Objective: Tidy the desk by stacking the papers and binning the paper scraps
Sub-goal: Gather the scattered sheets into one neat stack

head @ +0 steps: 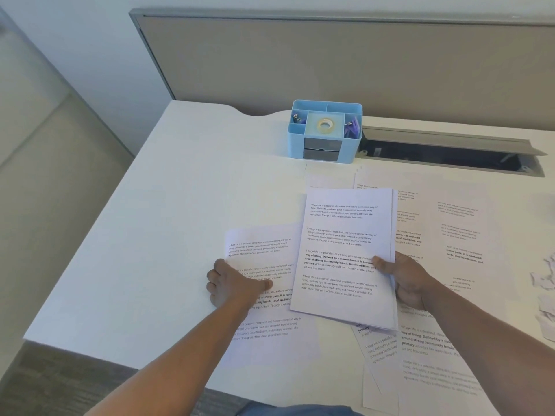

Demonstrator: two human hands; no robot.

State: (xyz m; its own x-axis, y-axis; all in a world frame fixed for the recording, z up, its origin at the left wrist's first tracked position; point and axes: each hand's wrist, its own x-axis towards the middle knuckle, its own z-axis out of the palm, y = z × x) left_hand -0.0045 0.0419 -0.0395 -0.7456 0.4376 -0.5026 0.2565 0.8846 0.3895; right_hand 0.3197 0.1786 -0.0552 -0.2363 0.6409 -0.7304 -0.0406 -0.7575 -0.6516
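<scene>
Right hand (408,280) grips stack of papers (345,256) headed "Village life is a peaceful"; left hand (234,285) pinches a loose sheet (264,295); blue organiser (324,132) behind, scraps (545,292) at right.

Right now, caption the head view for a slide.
Right hand holds gathered papers; left hand grips another sheet.

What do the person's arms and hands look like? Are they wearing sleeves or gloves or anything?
No gloves and no sleeves show: both forearms are bare right down to the bottom of the picture. The left hand and the right hand are bare too, and no ring, watch or bracelet is visible on either. A bit of blue clothing peeks in at the bottom edge.
</scene>
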